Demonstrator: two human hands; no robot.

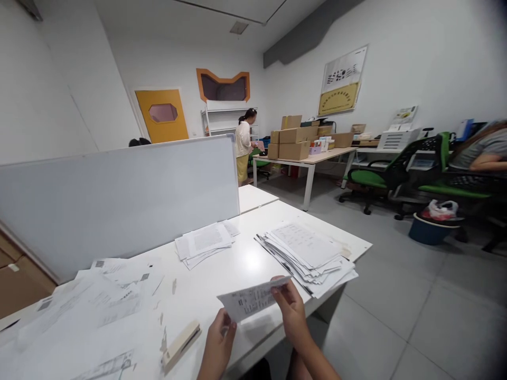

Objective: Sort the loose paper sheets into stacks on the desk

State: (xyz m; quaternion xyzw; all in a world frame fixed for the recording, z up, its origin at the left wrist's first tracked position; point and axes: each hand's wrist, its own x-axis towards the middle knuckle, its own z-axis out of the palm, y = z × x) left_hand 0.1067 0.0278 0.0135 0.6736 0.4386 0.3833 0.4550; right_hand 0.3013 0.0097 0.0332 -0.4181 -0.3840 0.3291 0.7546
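Observation:
Between my two hands, above the front edge of the white desk (245, 274), I hold a printed sheet of paper (253, 302). My left hand (221, 338) pinches its lower left corner, and my right hand (291, 311) grips its right end with the thumb on the near face. A beige stapler (181, 345) lies on the desk to the left of my left hand. Beyond my right hand sits a thick, uneven stack of papers (304, 253). A smaller pile of sheets (208, 243) rests by the divider, and many loose sheets (87, 316) spread over the left side.
A whiteboard-like divider (130, 195) stands along the desk's back edge. Across the room, cardboard boxes (293, 142) sit on another table, with a person (243, 142) standing beside it. Green chairs (368, 178), a blue bin (430, 229) and a seated person (485, 150) are at the right.

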